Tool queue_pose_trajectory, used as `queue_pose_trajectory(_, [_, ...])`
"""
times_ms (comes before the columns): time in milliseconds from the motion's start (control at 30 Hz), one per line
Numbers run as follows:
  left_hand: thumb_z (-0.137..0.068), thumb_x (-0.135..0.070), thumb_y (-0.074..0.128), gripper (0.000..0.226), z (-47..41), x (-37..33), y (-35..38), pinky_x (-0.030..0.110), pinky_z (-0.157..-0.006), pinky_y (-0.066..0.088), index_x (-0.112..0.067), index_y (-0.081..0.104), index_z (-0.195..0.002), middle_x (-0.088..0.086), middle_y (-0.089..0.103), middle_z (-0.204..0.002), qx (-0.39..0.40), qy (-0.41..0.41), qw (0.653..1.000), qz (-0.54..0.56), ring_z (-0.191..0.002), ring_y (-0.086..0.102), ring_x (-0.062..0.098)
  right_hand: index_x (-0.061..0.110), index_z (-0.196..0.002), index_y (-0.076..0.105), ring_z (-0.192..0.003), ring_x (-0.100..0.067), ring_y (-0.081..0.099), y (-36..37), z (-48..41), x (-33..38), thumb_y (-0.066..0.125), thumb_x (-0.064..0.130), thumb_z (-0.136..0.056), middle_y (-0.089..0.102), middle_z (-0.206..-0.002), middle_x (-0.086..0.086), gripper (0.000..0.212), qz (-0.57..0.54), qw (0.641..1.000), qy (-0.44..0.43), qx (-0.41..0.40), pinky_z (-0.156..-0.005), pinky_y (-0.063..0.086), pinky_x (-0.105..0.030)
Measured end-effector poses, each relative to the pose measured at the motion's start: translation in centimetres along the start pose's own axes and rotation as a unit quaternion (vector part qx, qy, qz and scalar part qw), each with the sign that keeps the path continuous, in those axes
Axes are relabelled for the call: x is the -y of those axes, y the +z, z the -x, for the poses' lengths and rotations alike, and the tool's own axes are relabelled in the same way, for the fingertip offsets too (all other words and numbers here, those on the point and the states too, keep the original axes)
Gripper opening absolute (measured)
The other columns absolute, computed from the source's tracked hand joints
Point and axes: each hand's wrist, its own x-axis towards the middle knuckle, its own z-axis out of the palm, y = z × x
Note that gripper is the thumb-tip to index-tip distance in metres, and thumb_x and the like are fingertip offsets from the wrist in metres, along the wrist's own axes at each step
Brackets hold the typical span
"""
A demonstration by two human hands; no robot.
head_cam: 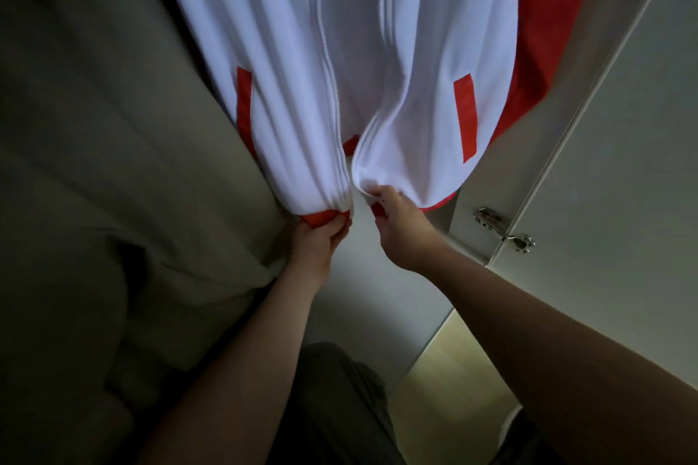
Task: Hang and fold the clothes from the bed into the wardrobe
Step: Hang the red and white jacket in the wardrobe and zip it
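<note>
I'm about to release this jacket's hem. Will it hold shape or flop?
Probably floppy: the jacket hangs in long soft folds, bunching where the left hand and right hand hold its hem. Likely light: a mere finger grip pulls it taut.

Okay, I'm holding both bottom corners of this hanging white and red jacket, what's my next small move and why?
Probably bring the left hand and right hand together so the jacket hem corners meet. Each hand grips one front panel, and the zipper edges gape apart at the bottom, so lining them up likely comes before zipping or smoothing.
</note>
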Motion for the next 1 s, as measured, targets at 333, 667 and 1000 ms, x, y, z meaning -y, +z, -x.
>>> queue_pose_trajectory(333, [-0.078,-0.031,0.083,0.015,1.7,-1.8,2.0,0.026,-0.064,0.046,-0.021,0.077,-0.086,-0.003,0.069,-0.083,0.039,0.040,0.993,-0.100,-0.069,0.057,0.010,0.006,-0.102,0.068,-0.077,-0.027,0.057,-1.1,2.3,0.4,0.058,0.005,-0.095,0.066,-0.086,-0.010,0.013,0.114,0.983,-0.141,-0.011,-0.072,0.050,-0.041])
queue_pose_trajectory(667, [-0.085,-0.026,0.075,0.027,0.3,-3.2,3.1,0.031,-0.072,0.054,-0.005,0.072,-0.102,0.008,0.072,-0.089,-0.032,0.019,0.985,-0.168,-0.072,0.066,0.020,0.011,-0.108,0.065,-0.077,-0.029,0.065,-2.3,3.4,0.7,0.055,0.024,-0.101,0.069,-0.085,-0.009,0.017,0.068,0.991,-0.114,0.007,-0.072,0.053,-0.043])
queue_pose_trajectory(1000, [-0.093,-0.015,0.069,0.024,1.5,-4.1,2.8,0.026,-0.079,0.059,-0.007,0.068,-0.116,0.004,0.075,-0.097,0.074,0.023,0.995,-0.069,-0.086,0.072,0.016,0.007,-0.087,0.069,-0.065,-0.032,0.058,-2.4,2.8,0.2,0.064,0.025,-0.096,0.060,-0.068,-0.006,0.021,0.063,0.994,-0.059,-0.069,-0.060,0.046,-0.033])
